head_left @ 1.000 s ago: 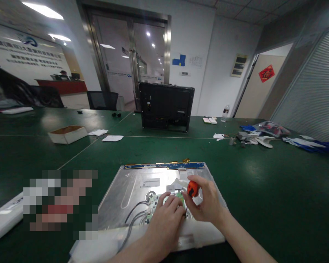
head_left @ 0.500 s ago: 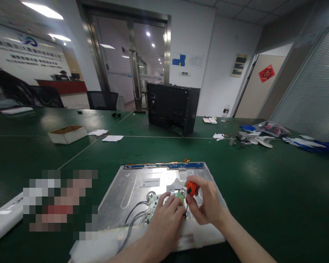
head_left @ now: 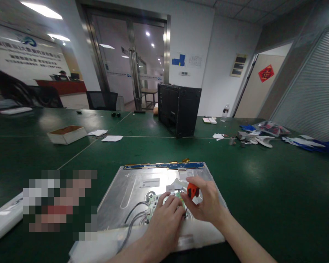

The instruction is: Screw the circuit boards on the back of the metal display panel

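Note:
A flat silver display panel (head_left: 131, 182) lies in front of me, a blue circuit strip (head_left: 164, 166) along its far edge. Over the green circuit board (head_left: 153, 201) rests my left hand (head_left: 167, 219), fingers laid on it, slightly bent and close together; the thumb is hidden. My right hand (head_left: 208, 202) grips the orange and black handle of a screwdriver (head_left: 192, 190) between thumb and fingers. Its shaft points down at the board's right side, beside my left fingertips; the tip is hard to make out. Grey cables (head_left: 130, 226) run from the board's left side.
A black monitor housing (head_left: 178, 109) stands on the green table (head_left: 263, 190) ahead. An open box (head_left: 67, 135) and papers (head_left: 112, 138) lie to the left, near a white bar (head_left: 5, 219). Metal parts (head_left: 246, 137), bags (head_left: 271, 128) and a bottle (head_left: 224, 112) are to the right.
My right thumb and fingers have shifted around the screwdriver handle, which has turned. My left hand stays put. The black housing has swivelled and moved right; part of a person shows behind it.

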Demonstrator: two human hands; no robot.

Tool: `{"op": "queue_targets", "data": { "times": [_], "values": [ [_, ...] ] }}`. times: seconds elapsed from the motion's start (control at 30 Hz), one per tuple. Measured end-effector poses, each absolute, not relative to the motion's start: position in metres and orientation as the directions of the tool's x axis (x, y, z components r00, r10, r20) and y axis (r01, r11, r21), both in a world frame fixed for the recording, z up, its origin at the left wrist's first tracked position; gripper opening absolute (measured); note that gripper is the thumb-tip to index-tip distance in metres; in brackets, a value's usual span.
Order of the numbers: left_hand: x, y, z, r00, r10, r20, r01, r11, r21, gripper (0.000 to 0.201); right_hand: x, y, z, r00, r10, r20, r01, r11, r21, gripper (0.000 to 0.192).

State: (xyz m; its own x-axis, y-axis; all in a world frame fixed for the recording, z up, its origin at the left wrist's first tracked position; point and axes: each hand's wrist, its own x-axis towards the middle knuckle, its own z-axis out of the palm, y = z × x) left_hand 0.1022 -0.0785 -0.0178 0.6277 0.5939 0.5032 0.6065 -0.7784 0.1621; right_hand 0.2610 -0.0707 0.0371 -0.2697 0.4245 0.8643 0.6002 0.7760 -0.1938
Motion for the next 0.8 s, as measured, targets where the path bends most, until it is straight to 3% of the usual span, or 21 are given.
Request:
{"op": "queue_targets", "data": {
  "times": [0.23,0.37,0.6,0.8],
  "values": [
    [0.1029,-0.0787,-0.0160,0.628,0.591,0.507,0.606,-0.780,0.158,0.012,0.2622,-0.0738,0.0421,-0.299,0.428,0.853,0.525,0.820,-0.227,0.041],
    [0.1023,-0.0788,-0.0152,0.642,0.585,0.496,0.608,-0.782,0.136,0.013,0.2617,-0.0737,0.0432,-0.271,0.436,0.858,0.562,0.796,-0.226,0.041],
    [0.1025,-0.0766,-0.0199,0.634,0.588,0.503,0.607,-0.781,0.147,0.011,0.2622,-0.0691,0.0409,-0.235,0.418,0.878,0.630,0.753,-0.190,0.032],
    [0.1031,-0.0788,-0.0137,0.639,0.592,0.491,0.616,-0.776,0.135,0.012,0.2649,-0.0704,0.0459,-0.297,0.413,0.861,0.572,0.799,-0.186,0.028]
  ]
}}
